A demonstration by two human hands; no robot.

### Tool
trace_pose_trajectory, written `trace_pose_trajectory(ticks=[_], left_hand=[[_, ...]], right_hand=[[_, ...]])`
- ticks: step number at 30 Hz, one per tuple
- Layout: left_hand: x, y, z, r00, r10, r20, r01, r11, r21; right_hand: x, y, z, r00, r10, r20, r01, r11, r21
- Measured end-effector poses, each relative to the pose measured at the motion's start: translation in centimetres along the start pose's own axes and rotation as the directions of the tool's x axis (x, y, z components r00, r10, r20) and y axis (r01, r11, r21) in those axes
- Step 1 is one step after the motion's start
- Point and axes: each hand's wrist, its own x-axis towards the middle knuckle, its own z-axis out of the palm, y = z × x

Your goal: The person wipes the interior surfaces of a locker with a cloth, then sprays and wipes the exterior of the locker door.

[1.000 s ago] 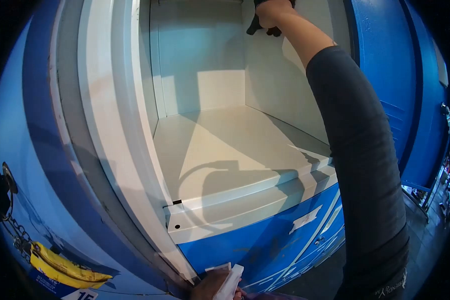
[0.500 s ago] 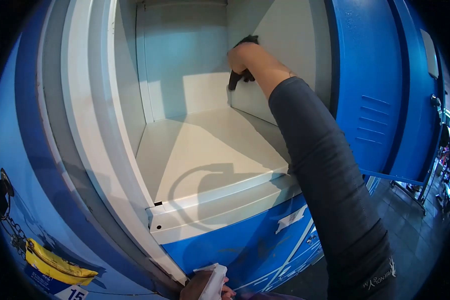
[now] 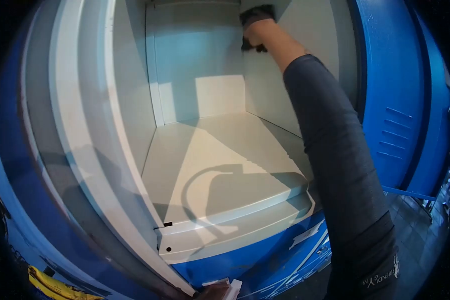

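My right hand (image 3: 255, 32) reaches deep into an open locker (image 3: 220, 145), up by its right inner wall. It is closed on a dark cloth (image 3: 258, 12), whose edges stick out above and below the hand; most of the fingers are hidden. At the bottom edge of the view, my left hand (image 3: 212, 291) is only partly visible below the locker's front sill. A white object (image 3: 233, 289), perhaps a folded sheet or a packet, is held in it.
A blue locker door (image 3: 395, 100) with vent slots stands swung out to the right. On the left, a yellow banana-shaped tag (image 3: 60, 289) hangs near a blue door. The raised sill (image 3: 245, 207) edges the locker floor, and dark floor tiles (image 3: 410, 235) show at lower right.
My right hand has moved up along the right inner wall with the dark cloth. The view has shifted, and my left hand with the white object now sits lower in the picture.
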Motion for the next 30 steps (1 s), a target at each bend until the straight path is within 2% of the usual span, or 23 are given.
trace_pose_trajectory(ticks=[1, 3, 5, 6, 8, 9, 11, 12, 15, 16, 19, 22, 25, 26, 29, 30], left_hand=[[-0.2, 0.2, -0.1, 1.000, -0.026, -0.015, 0.025, 0.995, -0.100], [-0.5, 0.3, -0.2, 0.995, -0.088, -0.043, 0.071, 0.952, -0.298], [-0.6, -0.2, 0.4, 0.996, -0.088, -0.001, 0.087, 0.992, -0.086], [-0.4, -0.3, 0.5, 0.996, -0.090, 0.018, 0.089, 0.996, 0.024], [-0.2, 0.2, 0.2, 0.990, -0.133, 0.057, 0.130, 0.990, 0.053], [-0.1, 0.5, 0.1, 0.985, -0.156, 0.075, 0.151, 0.986, 0.069], [-0.2, -0.1, 0.4, 0.998, -0.063, 0.023, 0.061, 0.994, 0.092], [-0.4, -0.4, 0.6, 1.000, -0.018, -0.004, 0.018, 0.994, 0.107], [-0.7, -1.2, 0.8, 0.995, 0.045, -0.094, -0.055, 0.992, -0.110], [-1.0, -2.6, 1.6, 0.979, 0.186, -0.081, -0.185, 0.983, 0.019], [-1.6, -3.7, 2.7, 0.985, 0.167, -0.041, -0.161, 0.980, 0.119], [-1.5, -3.4, 2.3, 0.997, 0.078, -0.028, -0.081, 0.986, -0.149], [-0.8, -1.5, 0.8, 0.989, 0.132, -0.061, -0.136, 0.989, -0.058], [-1.0, -2.3, 1.3, 0.965, 0.246, -0.087, -0.248, 0.969, -0.013], [-0.3, -1.5, 0.3, 0.966, 0.257, 0.036, -0.256, 0.966, -0.041], [-0.2, -1.1, 0.0, 0.963, 0.271, 0.015, -0.270, 0.962, -0.051]], right_hand=[[-0.3, -1.0, 0.5, 0.985, -0.094, 0.142, 0.086, 0.994, 0.062], [-1.0, -3.1, 1.5, 0.868, -0.274, 0.414, 0.182, 0.951, 0.248], [0.1, -4.5, 3.6, 0.732, -0.360, 0.578, 0.174, 0.919, 0.353], [0.3, -4.6, 3.4, 0.708, -0.384, 0.593, 0.202, 0.914, 0.351], [0.4, -4.3, 3.3, 0.802, -0.294, 0.519, 0.175, 0.948, 0.266], [-2.0, -4.0, 1.1, 0.895, -0.177, 0.409, 0.105, 0.976, 0.192], [-0.9, -2.7, 1.9, 0.990, 0.003, 0.141, -0.002, 1.000, -0.004], [0.1, -2.1, 1.8, 0.995, 0.038, 0.092, -0.035, 0.999, -0.038], [0.4, 0.3, -1.6, 0.979, 0.202, -0.033, -0.205, 0.967, -0.154], [0.1, 1.1, -2.8, 0.971, 0.234, -0.054, -0.240, 0.955, -0.175], [-1.3, 2.9, -5.6, 0.948, 0.309, -0.082, -0.319, 0.920, -0.229], [-2.6, 4.1, -7.5, 0.934, 0.348, -0.076, -0.355, 0.893, -0.278], [-4.0, 5.0, -8.8, 0.925, 0.375, -0.057, -0.372, 0.870, -0.323], [-4.4, 5.4, -8.9, 0.924, 0.380, -0.049, -0.374, 0.865, -0.336], [-5.6, 6.5, -9.3, 0.918, 0.397, -0.020, -0.375, 0.849, -0.371], [-6.0, 6.6, -9.5, 0.916, 0.401, -0.013, -0.375, 0.846, -0.379]])
